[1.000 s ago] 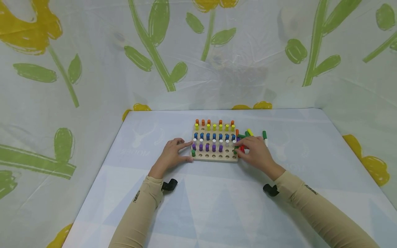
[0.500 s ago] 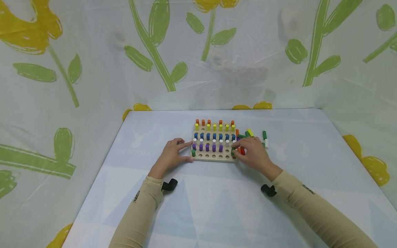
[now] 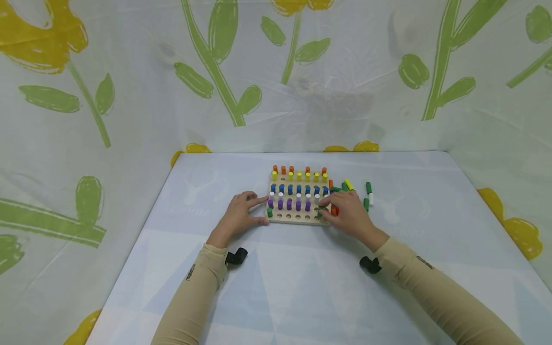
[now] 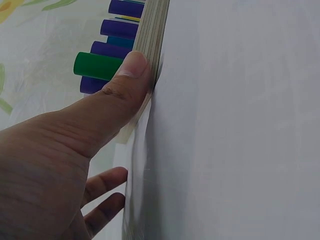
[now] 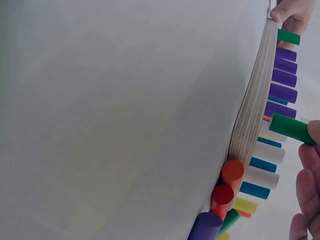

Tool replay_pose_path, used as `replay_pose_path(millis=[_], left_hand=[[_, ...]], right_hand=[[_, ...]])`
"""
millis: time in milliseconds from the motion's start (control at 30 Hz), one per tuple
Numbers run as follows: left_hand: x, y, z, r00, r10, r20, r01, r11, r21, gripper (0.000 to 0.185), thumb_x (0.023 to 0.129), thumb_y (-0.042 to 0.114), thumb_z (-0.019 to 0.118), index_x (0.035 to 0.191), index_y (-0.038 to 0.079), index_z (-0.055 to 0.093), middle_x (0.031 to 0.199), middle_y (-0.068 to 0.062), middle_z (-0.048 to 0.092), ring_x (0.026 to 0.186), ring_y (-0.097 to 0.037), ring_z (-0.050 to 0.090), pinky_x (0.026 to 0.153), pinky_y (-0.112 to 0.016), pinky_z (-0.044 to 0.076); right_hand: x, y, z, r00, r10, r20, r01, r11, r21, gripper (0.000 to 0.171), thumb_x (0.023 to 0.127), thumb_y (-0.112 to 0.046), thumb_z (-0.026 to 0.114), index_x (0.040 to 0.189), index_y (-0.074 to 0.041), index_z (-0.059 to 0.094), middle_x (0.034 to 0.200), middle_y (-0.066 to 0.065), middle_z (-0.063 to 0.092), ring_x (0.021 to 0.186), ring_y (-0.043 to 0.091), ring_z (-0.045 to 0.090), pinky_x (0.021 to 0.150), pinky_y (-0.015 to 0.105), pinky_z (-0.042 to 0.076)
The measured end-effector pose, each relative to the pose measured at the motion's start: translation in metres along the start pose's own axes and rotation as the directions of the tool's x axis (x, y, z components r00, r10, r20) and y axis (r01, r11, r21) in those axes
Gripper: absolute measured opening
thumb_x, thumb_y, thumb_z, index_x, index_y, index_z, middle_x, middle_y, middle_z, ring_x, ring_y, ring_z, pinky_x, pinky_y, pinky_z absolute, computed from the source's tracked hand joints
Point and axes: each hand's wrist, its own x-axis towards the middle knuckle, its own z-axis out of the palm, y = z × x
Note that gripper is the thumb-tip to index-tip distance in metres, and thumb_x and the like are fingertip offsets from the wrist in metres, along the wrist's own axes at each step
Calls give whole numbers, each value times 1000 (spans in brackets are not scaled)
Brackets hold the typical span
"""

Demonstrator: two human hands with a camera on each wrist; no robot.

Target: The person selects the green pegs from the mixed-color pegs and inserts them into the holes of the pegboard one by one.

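A wooden pegboard (image 3: pixel 297 222) lies on the table, with rows of orange, yellow, blue, white and purple pegs standing in it. My left hand (image 3: pixel 238 215) steadies its left side, index finger straight against the edge and thumb (image 4: pixel 131 70) pressing near the front corner. One green peg (image 3: pixel 270 212) stands beside that thumb, in the front row. Over the right part of this row, my right hand (image 3: pixel 351 213) pinches another green peg (image 5: pixel 290 127) between thumb and fingers. The right wrist view shows its free end above the board; its lower end is hard to see in the head view.
Loose pegs lie right of the board, among them a yellow peg (image 3: pixel 349 184), a white peg (image 3: pixel 371 200) and a green peg (image 3: pixel 368 187). Orange (image 5: pixel 233 171), red (image 5: pixel 222 195) and purple (image 5: pixel 207 224) pegs lie close against the board's right edge.
My right hand has moved a little left along the front row, carrying the green peg from the board's right edge inward. The left hand stays at the left edge.
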Motion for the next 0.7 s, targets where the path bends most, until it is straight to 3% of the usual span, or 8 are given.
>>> replay_pose_path(millis=[700], left_hand=[[1,-2,1,1000,10,3,-10,1000,13,79,81,51,82,151,29,51,145,-13,45,136,-39,37,117,-52,29]], right_hand=[[5,-14,7,999,-34,-10,34,999,15,13,88,-22,80,100,-16,78,95,-2,76,93,20,64,90,44,42]])
